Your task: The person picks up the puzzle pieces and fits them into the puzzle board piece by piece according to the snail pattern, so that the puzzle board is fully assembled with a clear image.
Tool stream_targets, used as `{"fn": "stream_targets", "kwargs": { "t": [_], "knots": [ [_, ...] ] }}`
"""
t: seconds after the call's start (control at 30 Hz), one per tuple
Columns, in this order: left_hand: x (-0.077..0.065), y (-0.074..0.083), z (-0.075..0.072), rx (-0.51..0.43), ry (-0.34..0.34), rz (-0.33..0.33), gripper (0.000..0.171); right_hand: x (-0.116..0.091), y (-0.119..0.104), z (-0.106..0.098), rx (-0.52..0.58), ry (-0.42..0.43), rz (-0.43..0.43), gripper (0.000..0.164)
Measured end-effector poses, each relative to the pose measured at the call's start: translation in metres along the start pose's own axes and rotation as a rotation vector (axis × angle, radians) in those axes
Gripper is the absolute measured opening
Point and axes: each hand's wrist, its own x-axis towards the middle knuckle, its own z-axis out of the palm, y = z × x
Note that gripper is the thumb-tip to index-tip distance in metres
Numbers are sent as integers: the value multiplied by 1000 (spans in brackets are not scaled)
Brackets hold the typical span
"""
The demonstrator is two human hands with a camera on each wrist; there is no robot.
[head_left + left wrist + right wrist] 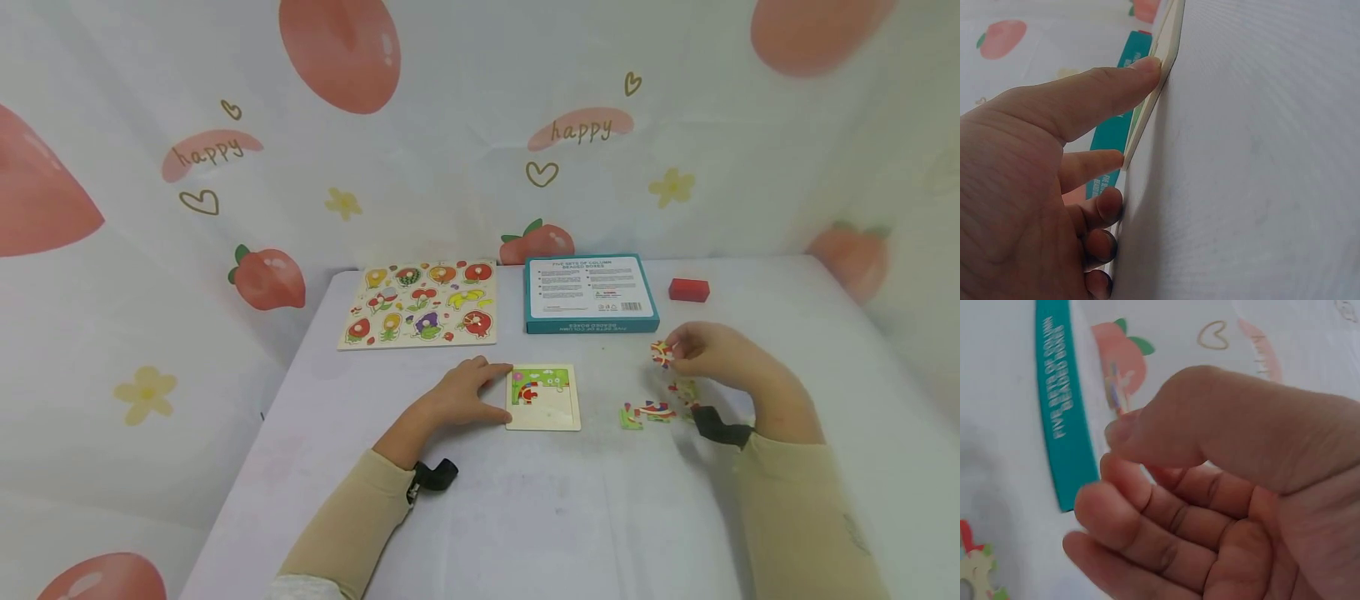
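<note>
My left hand [462,392] has its thumb and index finger extended to the left edge of a square wooden puzzle board [546,421], touching it near two corners. In the left wrist view the thumb [1110,90] lies along the board's rim [1171,53], while the other fingers bend lower down. A few picture pieces [529,392] sit in the board's upper and left part, beside bare wood. Raised to the right, my right hand [712,357] pinches a red, white and yellow puzzle piece [661,353] between thumb and fingertips. That piece shows edge-on in the right wrist view.
Loose puzzle pieces [651,411] lie on the white table between board and right wrist, some partly hidden beneath that hand. Behind stand a fruit peg puzzle [420,340], a teal-edged box [592,327] and a red block [689,290]. A fruit-print cloth [450,183] hangs at the back.
</note>
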Motion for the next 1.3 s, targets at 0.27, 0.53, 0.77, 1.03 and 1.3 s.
{"fn": "stream_targets", "kwargs": {
  "t": [0.27,0.53,0.77,1.03,1.3],
  "knots": [
    [0,1,0,4,-1,1,82,-17,-12,-11,59,73,-85,39],
    [0,1,0,8,3,5,82,-36,-31,-17,156,158,-176,35],
    [0,2,0,3,-1,-1,82,-50,-49,-15,194,238,-246,34],
    [0,1,0,4,4,2,81,-63,-73,-7,257,306,-282,33],
    [-1,2,0,5,-1,-1,81,-59,-92,6,279,296,-324,31]
  ]
}}
